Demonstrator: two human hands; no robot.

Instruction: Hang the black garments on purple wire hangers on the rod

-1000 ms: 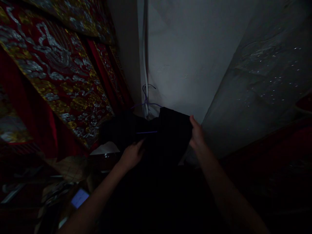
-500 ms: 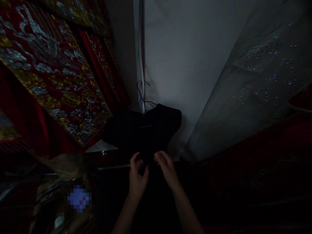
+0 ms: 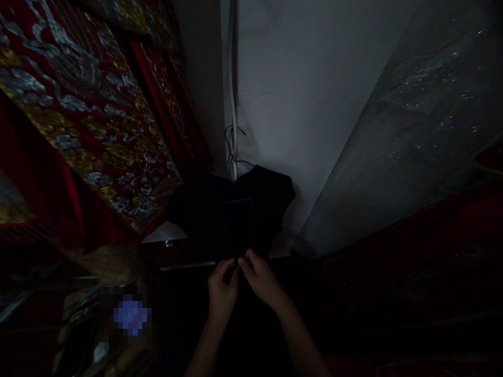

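A black garment [image 3: 236, 209] hangs on a purple wire hanger [image 3: 231, 152] against a white wall, low in the middle of the dim view. My left hand [image 3: 222, 290] and my right hand [image 3: 259, 277] meet at the garment's lower front, fingertips pinched together on the dark cloth. Both hands are closed. What exactly they pinch is lost in the dark.
Red cloth with gold and silver embroidery [image 3: 86, 115] hangs at the left. A grey glittering fabric [image 3: 412, 131] slopes down at the right, with dark red cloth [image 3: 412, 251] under it. A small lit screen [image 3: 131, 317] glows at lower left.
My hands left the garment's top edge, dropped to its lower front, then closed together until the fingertips touch. The view shifted slightly.
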